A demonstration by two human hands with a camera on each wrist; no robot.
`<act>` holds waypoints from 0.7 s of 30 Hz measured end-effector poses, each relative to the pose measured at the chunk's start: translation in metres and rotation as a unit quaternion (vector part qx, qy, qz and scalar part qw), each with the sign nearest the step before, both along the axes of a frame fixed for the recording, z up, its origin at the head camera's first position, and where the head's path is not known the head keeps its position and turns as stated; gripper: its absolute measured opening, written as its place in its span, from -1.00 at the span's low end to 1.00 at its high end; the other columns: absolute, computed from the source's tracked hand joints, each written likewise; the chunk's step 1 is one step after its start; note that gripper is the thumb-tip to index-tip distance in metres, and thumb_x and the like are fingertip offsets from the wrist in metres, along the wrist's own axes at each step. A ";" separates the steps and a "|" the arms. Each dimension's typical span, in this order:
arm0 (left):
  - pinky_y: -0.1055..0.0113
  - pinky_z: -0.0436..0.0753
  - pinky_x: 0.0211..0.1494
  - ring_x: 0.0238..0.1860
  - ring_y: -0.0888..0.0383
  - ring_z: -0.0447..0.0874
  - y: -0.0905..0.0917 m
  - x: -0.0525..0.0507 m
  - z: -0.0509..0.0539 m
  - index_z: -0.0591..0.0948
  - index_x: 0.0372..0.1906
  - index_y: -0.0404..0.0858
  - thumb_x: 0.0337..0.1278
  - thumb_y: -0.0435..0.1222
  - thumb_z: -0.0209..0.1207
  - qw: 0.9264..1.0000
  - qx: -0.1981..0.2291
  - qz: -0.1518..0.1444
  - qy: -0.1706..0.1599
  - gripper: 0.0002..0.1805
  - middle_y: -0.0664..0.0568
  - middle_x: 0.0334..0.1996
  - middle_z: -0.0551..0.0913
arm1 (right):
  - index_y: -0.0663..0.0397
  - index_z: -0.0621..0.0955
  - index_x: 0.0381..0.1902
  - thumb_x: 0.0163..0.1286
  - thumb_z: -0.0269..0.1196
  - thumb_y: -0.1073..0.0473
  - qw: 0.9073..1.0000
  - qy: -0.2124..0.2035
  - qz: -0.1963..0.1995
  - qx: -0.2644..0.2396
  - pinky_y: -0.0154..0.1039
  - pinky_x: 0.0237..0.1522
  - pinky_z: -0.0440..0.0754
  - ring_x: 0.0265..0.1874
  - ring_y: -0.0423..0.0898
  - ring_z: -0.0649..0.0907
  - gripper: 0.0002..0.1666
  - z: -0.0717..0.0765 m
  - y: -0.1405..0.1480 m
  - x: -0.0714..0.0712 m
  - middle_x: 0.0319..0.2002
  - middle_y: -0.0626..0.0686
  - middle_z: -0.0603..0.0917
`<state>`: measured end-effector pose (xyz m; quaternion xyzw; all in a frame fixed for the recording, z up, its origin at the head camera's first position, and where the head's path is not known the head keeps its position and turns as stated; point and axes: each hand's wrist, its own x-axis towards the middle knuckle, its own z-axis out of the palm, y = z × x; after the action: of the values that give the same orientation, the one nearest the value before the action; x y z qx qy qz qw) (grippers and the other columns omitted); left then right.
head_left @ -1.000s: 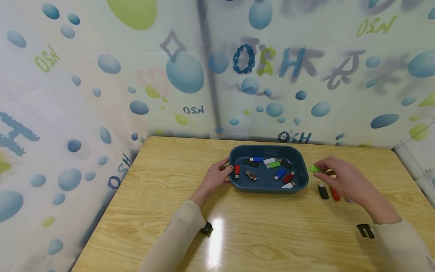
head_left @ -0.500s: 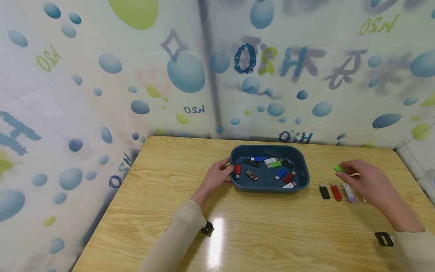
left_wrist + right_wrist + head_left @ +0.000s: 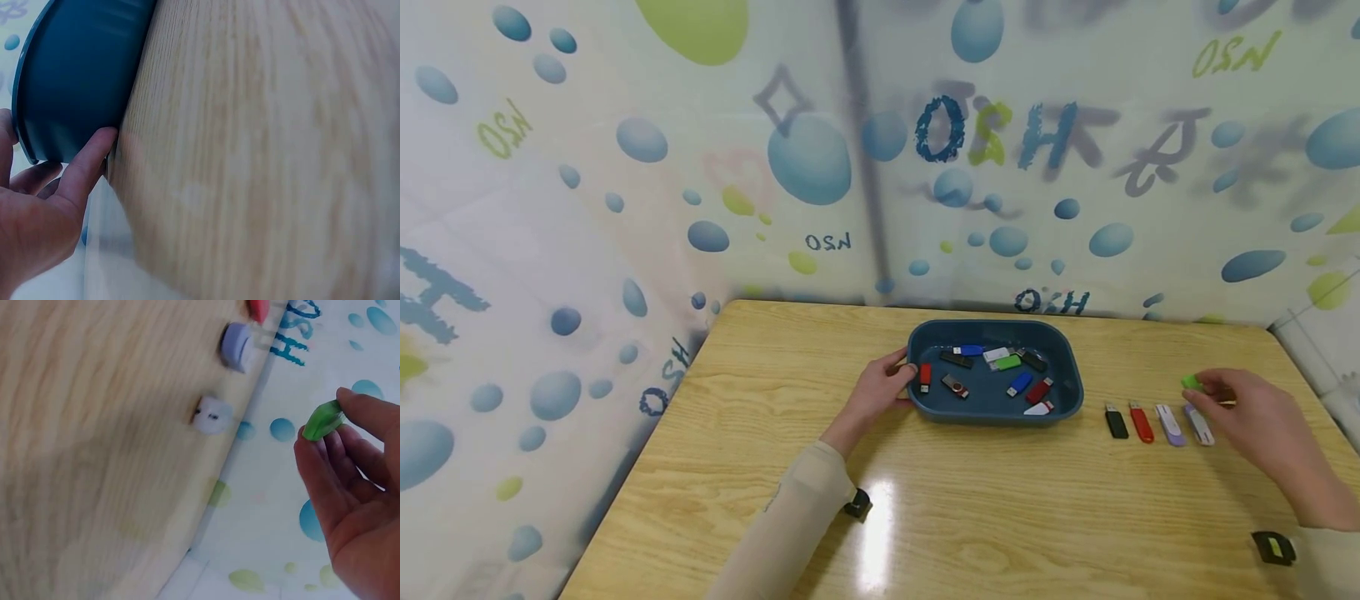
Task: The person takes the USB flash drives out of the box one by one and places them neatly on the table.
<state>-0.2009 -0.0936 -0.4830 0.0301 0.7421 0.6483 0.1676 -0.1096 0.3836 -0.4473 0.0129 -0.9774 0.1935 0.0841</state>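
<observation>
My left hand (image 3: 878, 385) grips the left end of a dark blue plastic bin (image 3: 992, 414), thumb over the rim and fingers against the outer wall. Several USB sticks lie loose in the bin, among them a green one (image 3: 1008, 362) and a red one (image 3: 925, 377). At the right, my right hand (image 3: 1255, 412) pinches a bright green USB stick (image 3: 324, 420) between thumb and fingertips, above the table. Below and left of it lies a row of USB sticks: black (image 3: 1116, 422), red (image 3: 1141, 422), white and lilac (image 3: 1170, 425), and another white and lilac one (image 3: 1200, 426).
The wood-grain table (image 3: 1000, 508) ends at the back against a patterned curtain (image 3: 760, 167) with blue and green drops. A black wrist strap piece (image 3: 857, 503) shows by the left sleeve (image 3: 790, 525), another black piece (image 3: 1273, 548) by the right sleeve.
My right hand has moved right with the green USB stick, from beside the bin to past the row's right end, uncovering the lilac sticks. My left hand and the bin stay in place.
</observation>
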 end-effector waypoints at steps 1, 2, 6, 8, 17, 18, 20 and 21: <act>0.04 0.80 -0.03 0.23 -0.16 0.64 0.000 0.000 0.000 0.35 0.57 -0.18 0.52 -0.24 0.08 1.000 0.001 0.000 0.001 -0.40 -0.29 0.34 0.54 | 0.60 0.58 -0.01 0.42 0.38 0.23 1.000 -0.001 -0.008 0.001 0.29 -0.34 0.65 -0.24 0.42 0.67 -0.56 -0.001 0.002 0.001 -0.18 0.50 0.67; 0.03 0.80 -0.02 0.23 -0.16 0.64 0.000 0.000 0.000 0.35 0.57 -0.18 0.52 -0.23 0.08 1.000 0.002 -0.001 0.003 -0.40 -0.29 0.34 0.54 | 0.61 0.58 -0.02 0.42 0.38 0.23 1.000 -0.003 -0.014 0.000 0.28 -0.35 0.65 -0.25 0.42 0.67 -0.56 -0.002 0.004 0.002 -0.19 0.50 0.67; 0.03 0.79 -0.02 0.23 -0.17 0.64 0.000 -0.001 -0.001 0.36 0.57 -0.19 0.50 -0.22 0.10 1.000 0.004 -0.001 0.004 -0.39 -0.30 0.34 0.54 | 0.64 0.58 -0.05 0.43 0.37 0.23 0.999 -0.012 -0.037 0.004 0.24 -0.40 0.65 -0.27 0.44 0.66 -0.56 -0.004 0.010 0.005 -0.22 0.51 0.66; 0.03 0.79 -0.02 0.23 -0.16 0.64 -0.001 -0.001 -0.001 0.36 0.57 -0.19 0.51 -0.21 0.10 1.000 0.004 -0.002 0.004 -0.39 -0.30 0.34 0.54 | 0.66 0.57 -0.08 0.42 0.37 0.25 0.999 -0.018 -0.044 0.011 0.21 -0.43 0.64 -0.29 0.44 0.65 -0.56 -0.005 0.013 0.005 -0.25 0.52 0.65; 0.04 0.81 -0.06 0.22 -0.15 0.65 -0.001 0.000 -0.001 0.35 0.57 -0.20 0.50 -0.24 0.09 1.000 -0.003 -0.002 0.004 -0.39 -0.28 0.32 0.56 | 0.68 0.55 -0.13 0.43 0.34 0.29 0.995 -0.062 -0.068 0.031 0.15 -0.48 0.61 -0.39 0.36 0.64 -0.60 -0.009 0.020 0.005 -0.33 0.47 0.65; 0.04 0.81 -0.06 0.22 -0.15 0.65 -0.001 0.000 -0.001 0.35 0.57 -0.19 0.50 -0.24 0.09 1.000 -0.003 -0.002 0.004 -0.39 -0.28 0.32 0.56 | 0.68 0.55 -0.13 0.43 0.33 0.28 0.995 -0.069 -0.071 0.032 0.15 -0.49 0.60 -0.42 0.32 0.63 -0.60 -0.009 0.021 0.005 -0.35 0.45 0.64; 0.03 0.81 -0.06 0.21 -0.15 0.65 -0.001 0.000 -0.001 0.36 0.57 -0.19 0.50 -0.24 0.09 1.000 -0.002 -0.001 0.005 -0.39 -0.28 0.32 0.56 | 0.63 0.54 -0.25 0.46 0.28 0.25 0.993 -0.085 -0.080 0.033 0.03 -0.55 0.55 -0.52 0.19 0.56 -0.62 -0.010 0.024 0.005 -0.47 0.34 0.59; 0.03 0.80 -0.05 0.21 -0.16 0.65 -0.001 0.000 -0.001 0.36 0.57 -0.19 0.50 -0.24 0.09 1.000 -0.001 -0.002 0.005 -0.39 -0.29 0.32 0.56 | 0.61 0.54 -0.26 0.48 0.27 0.23 0.991 -0.099 -0.081 0.032 -0.03 -0.55 0.51 -0.53 0.13 0.53 -0.61 -0.010 0.025 0.005 -0.49 0.29 0.57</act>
<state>-0.2011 -0.0943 -0.4839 0.0345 0.7437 0.6470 0.1648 -0.1041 0.4088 -0.4573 -0.0827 -0.9844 0.1550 0.0020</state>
